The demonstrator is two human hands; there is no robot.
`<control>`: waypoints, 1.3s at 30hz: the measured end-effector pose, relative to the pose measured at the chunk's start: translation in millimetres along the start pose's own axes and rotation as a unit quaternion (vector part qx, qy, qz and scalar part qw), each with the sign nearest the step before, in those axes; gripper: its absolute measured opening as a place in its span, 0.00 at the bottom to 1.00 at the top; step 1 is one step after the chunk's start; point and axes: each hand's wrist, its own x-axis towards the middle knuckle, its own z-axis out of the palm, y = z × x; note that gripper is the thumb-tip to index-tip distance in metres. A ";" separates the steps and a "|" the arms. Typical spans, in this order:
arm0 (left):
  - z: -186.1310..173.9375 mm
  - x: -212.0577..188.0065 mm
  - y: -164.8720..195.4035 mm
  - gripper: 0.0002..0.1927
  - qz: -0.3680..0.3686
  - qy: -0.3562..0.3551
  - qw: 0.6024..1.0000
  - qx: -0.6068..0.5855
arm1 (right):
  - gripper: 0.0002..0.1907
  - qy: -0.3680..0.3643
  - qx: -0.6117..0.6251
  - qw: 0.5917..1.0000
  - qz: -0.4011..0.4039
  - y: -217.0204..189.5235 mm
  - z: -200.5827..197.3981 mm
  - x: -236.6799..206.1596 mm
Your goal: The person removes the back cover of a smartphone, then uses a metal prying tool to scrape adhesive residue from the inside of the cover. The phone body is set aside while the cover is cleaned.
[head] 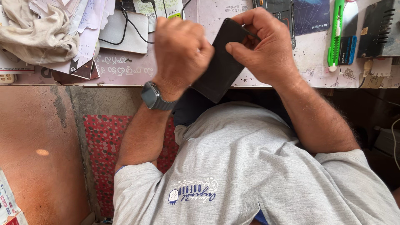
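Black phone (218, 68); green cutter (334, 35); red dotted mat (104, 137).

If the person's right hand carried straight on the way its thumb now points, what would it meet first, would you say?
Probably the left hand: the right hand points its thumb leftward across the dark phone both hold, though depth is unclear.

**Grey tee, steel watch, bare forearms**

From where I stand, the person wears a light grey short-sleeved cotton T-shirt (258, 166) with a small blue-and-white printed emblem and script low on the chest. A sliver of blue shows at the edge of one sleeve and again at the bottom hem. Both forearms are bare and hairy below the sleeves. On the wrist of the left hand (181, 52) sits a rectangular dark-faced smartwatch on a grey metal link band (153, 97). The right hand (266, 50) carries no ring or strap that I can make out
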 end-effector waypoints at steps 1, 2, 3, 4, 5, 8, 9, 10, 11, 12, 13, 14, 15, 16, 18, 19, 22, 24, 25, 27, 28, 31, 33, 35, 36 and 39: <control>-2.4 0.3 -5.1 0.08 -0.009 0.014 1.000 0.010 | 0.17 -0.002 0.016 1.000 0.006 1.1 -2.0 0.2; -6.1 0.3 -10.8 0.09 -0.029 0.014 0.999 -0.031 | 0.17 -0.003 0.032 0.999 0.013 2.6 -5.3 0.6; -10.7 -0.1 -16.5 0.10 -0.049 0.014 0.996 -0.073 | 0.17 -0.005 0.047 0.999 0.021 4.3 -8.4 0.9; -14.5 -0.7 -20.7 0.11 -0.070 0.013 0.991 -0.115 | 0.19 -0.010 0.106 0.994 0.036 6.6 -10.5 1.6; -18.2 -2.0 -23.3 0.11 -0.078 0.008 0.988 -0.131 | 0.20 -0.016 0.165 0.985 0.050 9.1 -12.2 2.6; -25.4 -6.7 -23.2 0.12 -0.105 -0.007 0.981 -0.162 | 0.23 -0.027 0.275 0.957 0.089 16.4 -12.2 5.0; -26.2 -7.1 -22.1 0.12 -0.113 -0.014 0.981 -0.158 | 0.24 -0.031 0.301 0.948 0.099 18.4 -11.0 5.9; -26.9 -7.4 -20.7 0.12 -0.123 -0.020 0.980 -0.155 | 0.24 -0.038 0.317 0.942 0.101 20.0 -9.7 6.6; -27.5 -7.5 -19.4 0.10 -0.127 -0.032 0.982 -0.138 | 0.25 -0.045 0.333 0.936 0.103 21.3 -8.3 7.2; -27.7 -7.2 -18.1 0.09 -0.131 -0.044 0.983 -0.121 | 0.25 -0.052 0.348 0.930 0.104 22.1 -7.3 7.6; -27.7 -6.7 -16.8 0.08 -0.134 -0.056 0.984 -0.105 | 0.25 -0.055 0.353 0.928 0.106 22.5 -6.8 7.9; -27.9 -6.6 -15.2 0.06 -0.136 -0.062 0.982 -0.117 | 0.25 -0.058 0.357 0.926 0.109 22.6 -6.4 8.1; -28.3 -6.7 -13.6 0.04 -0.139 -0.066 0.980 -0.129 | 0.25 -0.061 0.361 0.924 0.112 22.6 -6.2 8.1; -28.6 -6.6 -12.2 0.05 -0.142 -0.071 0.977 -0.140 | 0.25 -0.062 0.346 0.931 0.103 22.5 -6.1 8.1; -28.6 -5.8 -9.3 0.05 -0.127 -0.087 0.971 -0.185 | 0.24 -0.061 0.313 0.944 0.087 22.7 -6.1 8.1; -28.7 -5.5 -7.7 0.06 -0.120 -0.095 0.966 -0.207 | 0.23 -0.063 0.291 0.952 0.077 22.9 -5.6 8.0; -25.3 -2.4 -1.9 0.04 -0.110 -0.117 0.952 -0.260 | 0.22 -0.064 0.236 0.968 0.052 24.9 -3.1 8.1; -23.1 -0.6 1.4 0.04 -0.083 -0.094 0.959 -0.254 | 0.21 -0.057 0.217 0.973 0.048 26.2 -1.0 8.1; -21.8 0.2 2.6 0.04 -0.069 -0.082 0.962 -0.251 | 0.21 -0.051 0.233 0.970 0.051 26.6 0.0 7.9; -19.3 0.6 4.2 0.05 -0.084 -0.089 0.964 -0.236 | 0.21 -0.039 0.263 0.962 0.056 26.6 2.5 7.3; -18.2 0.2 4.5 0.06 -0.092 -0.092 0.965 -0.229 | 0.21 -0.038 0.266 0.962 0.050 26.3 4.0 7.1; -10.0 -2.7 7.8 0.06 -0.083 -0.044 0.984 -0.149 | 0.21 -0.043 0.278 0.959 0.037 24.5 11.5 5.6; -4.9 -3.6 6.7 0.05 -0.062 -0.025 0.993 -0.101 | 0.22 -0.054 0.293 0.954 0.037 22.8 17.9 3.4; -1.7 -5.3 5.5 0.04 -0.037 -0.019 0.998 -0.051 | 0.18 -0.037 0.173 0.982 0.063 21.4 21.8 1.2; -0.8 -6.0 5.0 0.05 -0.023 -0.022 0.999 -0.024 | 0.15 -0.029 0.112 0.990 0.076 20.9 22.8 0.6; 0.0 -7.7 2.6 0.05 0.017 -0.037 0.999 0.019 | 0.14 -0.030 0.109 0.991 0.075 20.0 23.6 -0.7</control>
